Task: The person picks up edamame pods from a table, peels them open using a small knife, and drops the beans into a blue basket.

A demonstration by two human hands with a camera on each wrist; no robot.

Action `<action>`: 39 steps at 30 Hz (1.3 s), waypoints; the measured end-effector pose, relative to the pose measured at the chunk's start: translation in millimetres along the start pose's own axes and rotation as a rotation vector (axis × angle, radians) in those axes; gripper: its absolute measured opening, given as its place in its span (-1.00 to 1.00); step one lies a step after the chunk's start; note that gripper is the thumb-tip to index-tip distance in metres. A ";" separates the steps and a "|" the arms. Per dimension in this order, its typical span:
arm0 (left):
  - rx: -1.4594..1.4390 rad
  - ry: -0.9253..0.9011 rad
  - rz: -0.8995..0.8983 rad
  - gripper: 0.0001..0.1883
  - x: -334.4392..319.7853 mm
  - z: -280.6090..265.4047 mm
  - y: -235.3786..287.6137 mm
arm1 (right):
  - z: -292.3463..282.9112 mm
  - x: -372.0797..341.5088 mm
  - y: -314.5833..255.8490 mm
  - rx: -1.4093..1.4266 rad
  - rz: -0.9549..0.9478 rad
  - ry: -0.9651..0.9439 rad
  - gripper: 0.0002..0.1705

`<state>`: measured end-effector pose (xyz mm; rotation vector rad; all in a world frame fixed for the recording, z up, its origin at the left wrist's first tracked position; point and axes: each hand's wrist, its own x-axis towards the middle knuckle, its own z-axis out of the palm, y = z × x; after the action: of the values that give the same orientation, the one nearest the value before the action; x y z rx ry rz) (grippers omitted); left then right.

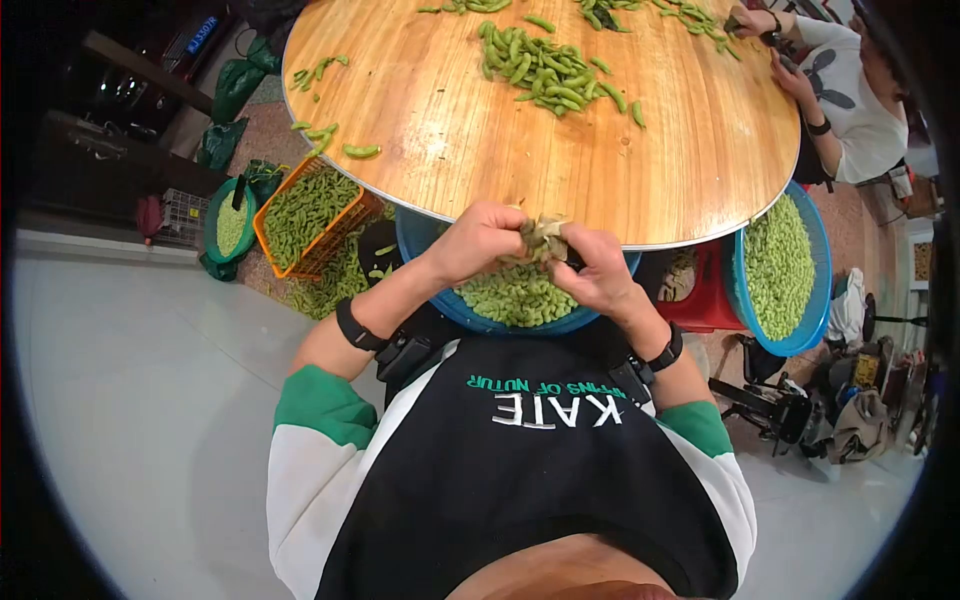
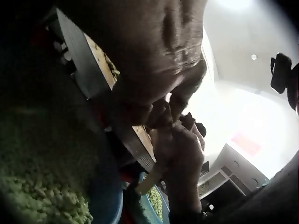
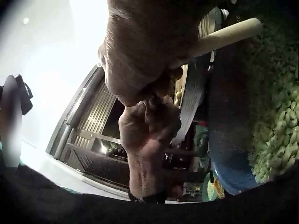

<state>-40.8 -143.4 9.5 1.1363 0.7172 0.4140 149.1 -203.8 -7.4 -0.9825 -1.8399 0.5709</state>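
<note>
My left hand (image 1: 485,240) and right hand (image 1: 598,268) meet just off the table's near edge, fingers curled and fingertips together. Between them they pinch a small brownish-green thing (image 1: 545,238) with pale, wrinkled parts; I cannot tell its kind. Below is a blue basin (image 1: 437,298) heaped with shelled green beans (image 1: 515,297). In the right wrist view a pale, smooth, finger-shaped piece (image 3: 229,37) sticks out from the right hand (image 3: 149,51) over the beans. The left wrist view shows the left hand (image 2: 154,60) dark, its fingertips against the right hand (image 2: 180,154).
Green pods (image 1: 550,72) lie piled on the round wooden table (image 1: 440,150). At left stand an orange crate (image 1: 275,250) of pods and a green tub (image 1: 216,232) of beans. Another blue basin (image 1: 822,290) stands right, beside a red stool (image 1: 705,290). A person (image 1: 860,100) sits across at right.
</note>
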 end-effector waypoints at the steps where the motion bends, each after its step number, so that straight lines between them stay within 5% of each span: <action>1: 0.002 0.002 0.004 -0.91 -3.0 -3.1 2.4 | 1.0 0.6 -1.1 -0.018 -0.021 -0.010 -0.79; 4: 0.160 -0.141 -0.170 -0.88 -20.4 -18.6 10.8 | 2.4 2.1 -5.6 -0.039 -0.008 0.004 -0.83; 6: 0.952 -0.172 0.094 -0.81 -45.2 -31.9 22.7 | -2.7 2.2 -11.2 0.052 0.067 -0.013 -0.82; 9: 1.612 0.076 -0.253 -0.82 -80.5 -53.0 48.5 | -9.2 -7.6 -12.6 0.003 0.090 -0.162 -0.77; 11: 1.825 0.291 -0.197 -0.82 -85.1 -67.2 51.4 | -8.3 -8.3 -11.8 -0.023 0.067 -0.168 -0.71; 13: 1.867 0.228 0.112 -0.84 -67.1 -70.1 62.4 | -5.6 -9.3 -8.6 -0.067 0.079 -0.203 -0.70; 17: 1.472 0.242 0.657 -0.88 34.4 -41.9 79.4 | -9.4 -7.1 -15.9 0.007 0.236 -0.231 -0.80; 21: 1.386 0.364 0.872 -0.92 140.7 -42.2 72.1 | -12.4 -10.4 -13.4 0.178 0.352 -0.139 -0.79; 24: 1.440 0.435 0.691 -0.91 166.0 -41.7 65.3 | -21.1 -12.8 -17.8 0.365 0.506 -0.050 -0.57; 30: 1.306 0.266 0.411 -0.87 136.8 -34.5 72.5 | -23.8 -13.3 -14.5 0.612 0.650 0.016 -0.61; 31: 1.310 0.266 0.407 -0.87 132.2 -36.6 68.1 | -22.4 -11.5 -14.3 0.617 0.649 0.017 -0.61; 33: 1.198 0.355 0.716 -0.85 123.5 -38.1 62.8 | -20.8 -7.0 -12.9 0.770 0.673 0.171 -0.61; 37: 1.092 0.319 0.782 -0.80 95.3 -30.6 61.5 | -23.0 -0.6 -7.0 0.978 0.684 0.297 -0.58; 39: 0.559 0.192 0.486 -0.80 83.9 -23.0 52.2 | -20.0 3.2 -3.6 1.057 0.664 0.323 -0.64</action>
<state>5.4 -54.8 26.7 1.8301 0.7420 0.7696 164.8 -203.8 5.9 -0.8215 -0.6694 1.4777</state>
